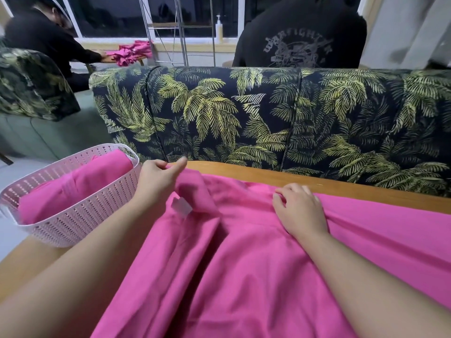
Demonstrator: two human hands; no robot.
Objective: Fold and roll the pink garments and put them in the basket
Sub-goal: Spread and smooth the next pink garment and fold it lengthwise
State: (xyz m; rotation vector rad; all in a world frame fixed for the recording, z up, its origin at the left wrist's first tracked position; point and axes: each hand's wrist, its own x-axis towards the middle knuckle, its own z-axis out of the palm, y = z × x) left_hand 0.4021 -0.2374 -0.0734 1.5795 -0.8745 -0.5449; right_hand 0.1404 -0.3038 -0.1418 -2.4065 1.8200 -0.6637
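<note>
Palm-print sofa [268, 113] ran along the wooden table [341, 189] at 12 o'clock. Behind it sat someone in a black hoodie [300, 37], a pump bottle [219, 28] on the windowsill.

Pink garment [244, 264] spread creased on table, rolled pink garment [73, 184] in basket [80, 223]
</note>
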